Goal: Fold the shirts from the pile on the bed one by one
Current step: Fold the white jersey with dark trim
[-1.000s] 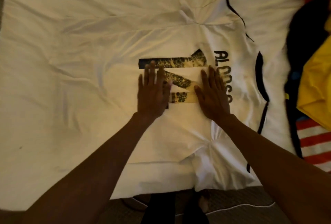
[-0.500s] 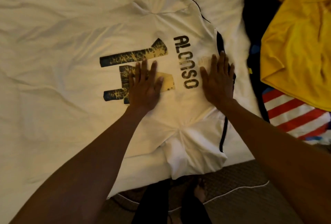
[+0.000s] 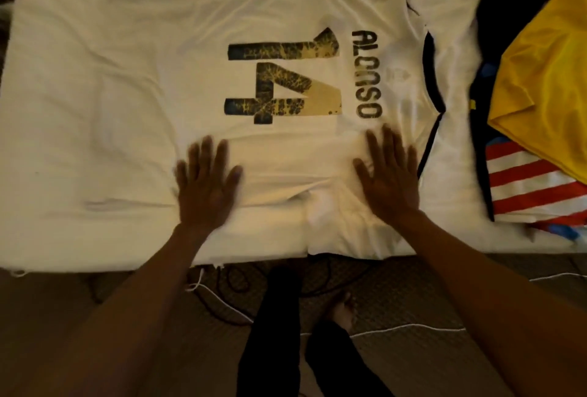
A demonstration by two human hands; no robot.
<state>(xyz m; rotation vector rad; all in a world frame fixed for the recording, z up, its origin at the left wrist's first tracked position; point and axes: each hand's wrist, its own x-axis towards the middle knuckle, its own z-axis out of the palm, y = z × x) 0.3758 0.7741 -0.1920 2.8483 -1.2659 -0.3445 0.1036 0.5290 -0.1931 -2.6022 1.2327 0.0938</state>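
A white jersey [image 3: 286,148] with a black and gold "14" and the name "ALONSO" lies back up and spread out on the bed, its black-trimmed collar toward the right. My left hand [image 3: 206,183] presses flat on its near edge, fingers spread, slightly blurred. Flat on the jersey near the shoulder, below the name, lies my right hand [image 3: 389,174]. Both hands hold nothing. At the right sits the pile of shirts [image 3: 540,85], with a yellow one on top.
The white bed sheet [image 3: 79,110] stretches wide to the left of the jersey. A red and white striped shirt [image 3: 533,183] and a dark one lie in the pile. Below the bed edge are patterned carpet, thin cables [image 3: 222,298] and my legs and bare foot.
Both hands have slid from the number and name toward me to the jersey's near edge, smoothing it flat. The "14" is now fully uncovered.
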